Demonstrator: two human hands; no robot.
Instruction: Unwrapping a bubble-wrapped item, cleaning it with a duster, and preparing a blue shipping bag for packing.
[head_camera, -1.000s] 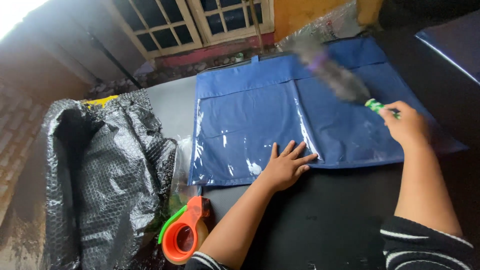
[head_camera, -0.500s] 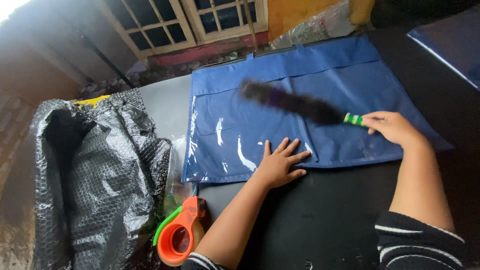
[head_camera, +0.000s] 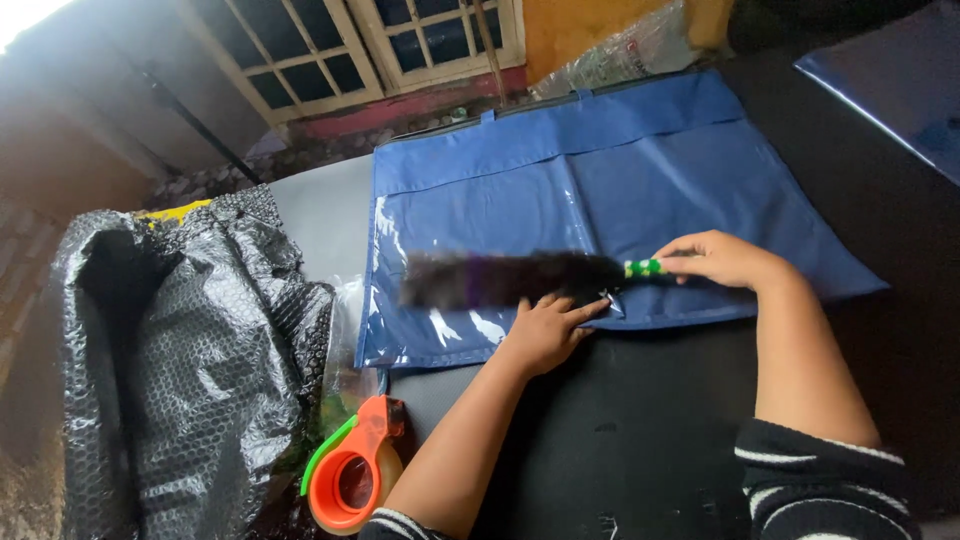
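The right hand (head_camera: 722, 260) is closed around the green-and-white handle of a duster (head_camera: 510, 278), gripping it at its right end. From the hand the duster extends leftward, roughly level, with its dark, blurred bristle head lying across the lower half of the blue fabric cover (head_camera: 590, 190). The bristle head sits directly above the left hand (head_camera: 545, 328) and partly hides its fingertips.

The left hand lies flat, palm down, fingers spread, pressing on the near edge of the blue fabric cover where it meets the dark worktop (head_camera: 650, 430). It holds nothing.

The blue fabric cover is spread flat on the worktop, with a clear plastic panel on its left portion showing glare. To the left of the cover stands a crumpled heap of black bubble wrap (head_camera: 190, 360). An orange tape dispenser (head_camera: 352, 478) with a green guard lies near the left forearm, at the foot of the bubble wrap.
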